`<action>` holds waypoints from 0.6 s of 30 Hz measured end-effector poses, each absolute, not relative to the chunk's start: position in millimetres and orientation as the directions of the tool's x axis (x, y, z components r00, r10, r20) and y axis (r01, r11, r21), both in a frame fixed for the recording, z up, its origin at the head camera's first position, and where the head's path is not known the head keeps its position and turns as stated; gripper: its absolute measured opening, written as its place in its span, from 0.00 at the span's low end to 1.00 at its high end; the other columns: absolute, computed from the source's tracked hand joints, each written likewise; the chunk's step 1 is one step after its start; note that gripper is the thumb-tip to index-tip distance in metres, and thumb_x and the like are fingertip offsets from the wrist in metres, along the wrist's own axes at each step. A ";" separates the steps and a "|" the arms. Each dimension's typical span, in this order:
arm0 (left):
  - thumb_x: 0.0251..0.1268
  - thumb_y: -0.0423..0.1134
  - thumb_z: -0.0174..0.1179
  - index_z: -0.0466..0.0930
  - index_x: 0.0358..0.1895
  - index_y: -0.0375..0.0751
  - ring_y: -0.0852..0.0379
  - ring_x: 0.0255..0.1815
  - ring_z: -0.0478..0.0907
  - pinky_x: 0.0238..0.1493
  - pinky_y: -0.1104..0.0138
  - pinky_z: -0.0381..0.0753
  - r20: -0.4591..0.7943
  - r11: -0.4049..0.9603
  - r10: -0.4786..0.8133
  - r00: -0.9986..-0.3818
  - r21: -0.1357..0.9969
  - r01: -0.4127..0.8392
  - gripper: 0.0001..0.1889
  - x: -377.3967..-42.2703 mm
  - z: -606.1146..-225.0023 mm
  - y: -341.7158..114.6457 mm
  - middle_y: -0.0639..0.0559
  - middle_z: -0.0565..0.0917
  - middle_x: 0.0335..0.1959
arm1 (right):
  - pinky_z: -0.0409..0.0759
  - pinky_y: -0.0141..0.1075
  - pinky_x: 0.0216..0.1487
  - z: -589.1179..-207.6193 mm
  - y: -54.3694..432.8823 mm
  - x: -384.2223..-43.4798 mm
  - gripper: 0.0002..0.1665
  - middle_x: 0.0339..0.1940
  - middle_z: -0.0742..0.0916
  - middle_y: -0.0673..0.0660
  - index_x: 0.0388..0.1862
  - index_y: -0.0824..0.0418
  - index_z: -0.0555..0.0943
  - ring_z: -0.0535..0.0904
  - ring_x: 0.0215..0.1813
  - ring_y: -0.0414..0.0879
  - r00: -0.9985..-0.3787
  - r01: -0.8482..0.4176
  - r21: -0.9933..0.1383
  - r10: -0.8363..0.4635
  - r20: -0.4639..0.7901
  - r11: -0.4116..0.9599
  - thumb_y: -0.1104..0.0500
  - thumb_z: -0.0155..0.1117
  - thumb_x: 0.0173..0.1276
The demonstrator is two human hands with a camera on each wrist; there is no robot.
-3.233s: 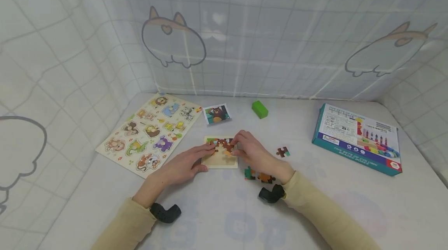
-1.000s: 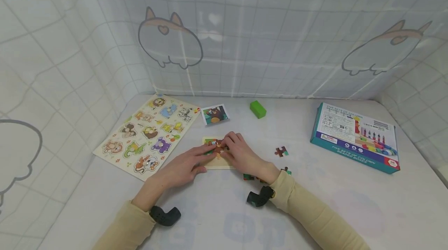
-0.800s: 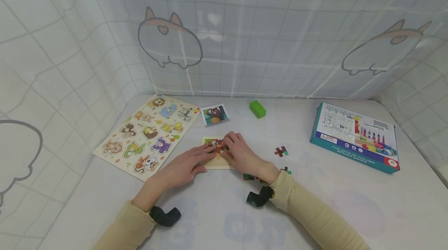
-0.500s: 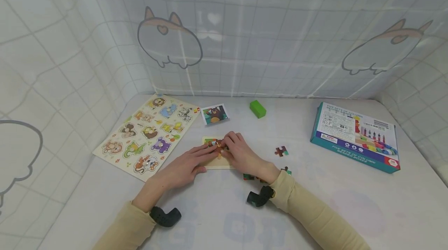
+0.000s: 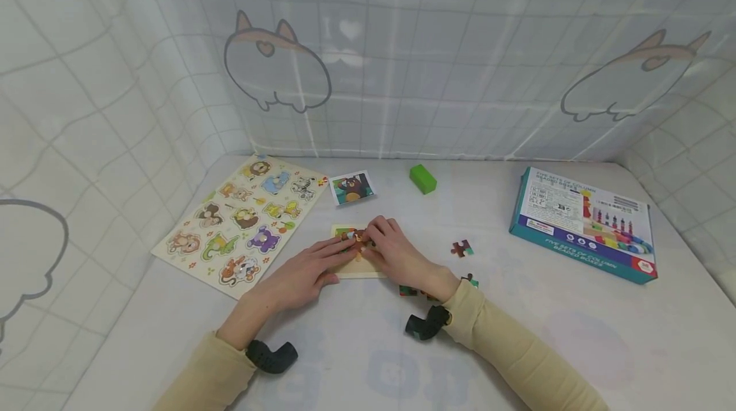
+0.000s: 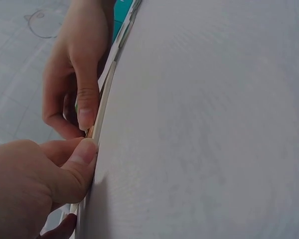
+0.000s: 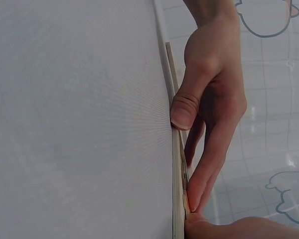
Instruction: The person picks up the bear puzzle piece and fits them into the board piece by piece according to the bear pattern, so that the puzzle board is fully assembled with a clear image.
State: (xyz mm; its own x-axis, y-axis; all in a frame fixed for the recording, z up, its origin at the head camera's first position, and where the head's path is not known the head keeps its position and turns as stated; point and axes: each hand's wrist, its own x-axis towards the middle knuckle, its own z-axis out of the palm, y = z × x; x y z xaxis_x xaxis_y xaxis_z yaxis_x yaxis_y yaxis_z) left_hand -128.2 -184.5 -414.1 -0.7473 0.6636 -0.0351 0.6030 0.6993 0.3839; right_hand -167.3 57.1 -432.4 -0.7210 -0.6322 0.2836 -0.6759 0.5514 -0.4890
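A small wooden puzzle tray (image 5: 361,270) lies in front of me, with brown bear puzzle pieces (image 5: 358,238) along its far part. My left hand (image 5: 305,273) rests on its left side, fingers extended over the pieces. In the right wrist view, the thumb of that left hand (image 7: 214,94) touches the tray's near edge. My right hand (image 5: 397,254) reaches over the right side, its bent fingers and thumb pinching a puzzle piece against the bear picture. An orange sliver of piece (image 6: 89,132) shows at its fingertips in the left wrist view; the fingers hide most of it.
Loose puzzle pieces (image 5: 408,291) lie partly under the right wrist, and another brown piece (image 5: 461,248) lies farther right. Behind the tray are a bear picture card (image 5: 352,188) and a green block (image 5: 423,179). An animal board (image 5: 247,219) lies left, a boxed bead set (image 5: 583,225) right.
Since the oldest frame, my right hand has shifted slightly left over the tray, and its wrist now covers more of the loose pieces. Over the last second both hands have stayed nearly still.
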 end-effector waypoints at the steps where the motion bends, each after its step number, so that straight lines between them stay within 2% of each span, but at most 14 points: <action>1: 0.75 0.40 0.56 0.62 0.77 0.51 0.47 0.81 0.51 0.78 0.48 0.59 -0.034 0.700 0.663 -0.748 0.380 0.604 0.30 -128.0 -414.0 -184.1 0.55 0.59 0.80 | 0.75 0.44 0.57 -431.9 57.1 -167.0 0.08 0.51 0.76 0.57 0.46 0.62 0.77 0.69 0.53 0.53 -0.724 -0.672 -0.492 -0.630 0.280 0.554 0.59 0.62 0.74; 13: 0.76 0.39 0.54 0.60 0.78 0.51 0.49 0.82 0.48 0.79 0.51 0.58 -0.056 0.710 0.660 -0.749 0.374 0.597 0.30 -128.2 -416.2 -181.5 0.56 0.56 0.81 | 0.74 0.44 0.55 -432.9 56.2 -167.3 0.07 0.51 0.76 0.57 0.43 0.62 0.76 0.69 0.52 0.53 -0.734 -0.662 -0.500 -0.620 0.278 0.559 0.59 0.63 0.73; 18: 0.76 0.37 0.54 0.61 0.78 0.49 0.49 0.81 0.52 0.77 0.50 0.61 -0.054 0.700 0.656 -0.753 0.416 0.580 0.30 -127.7 -416.6 -181.2 0.55 0.56 0.81 | 0.74 0.44 0.56 -433.4 55.6 -167.4 0.08 0.51 0.76 0.57 0.43 0.62 0.76 0.69 0.53 0.53 -0.729 -0.668 -0.490 -0.623 0.283 0.560 0.59 0.64 0.73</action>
